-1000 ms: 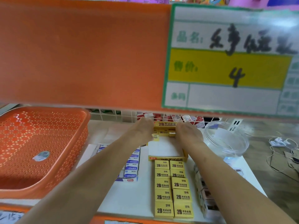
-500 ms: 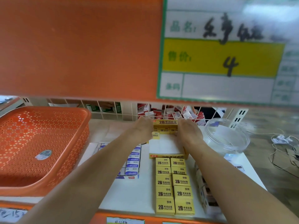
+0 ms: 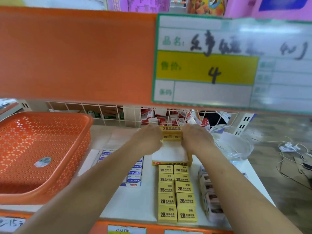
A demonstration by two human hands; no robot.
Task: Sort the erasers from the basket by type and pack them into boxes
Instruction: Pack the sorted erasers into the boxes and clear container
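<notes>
The little batch of yellow 2B erasers (image 3: 171, 136) sits at the far end of the open yellow box (image 3: 170, 163), squeezed between the left hand (image 3: 148, 139) and right hand (image 3: 196, 139), one at each end of the row. The fingers point away from the camera, so I honestly can't tell if they're curled round the erasers or just pressing flat.

A second ago that batch looked looser, with a couple of pieces sticking out toward the left hand. Now it reads as one tight row against the back wall, so I'd say the first row is basically seated. Most of the box floor is still bare.

Just in front of the box, two columns of loose yellow erasers (image 3: 176, 194) wait on the counter (image 3: 140, 200). Blue-and-white erasers (image 3: 135, 173) lie to their left, and the orange basket (image 3: 42, 149) stands further left.
</notes>
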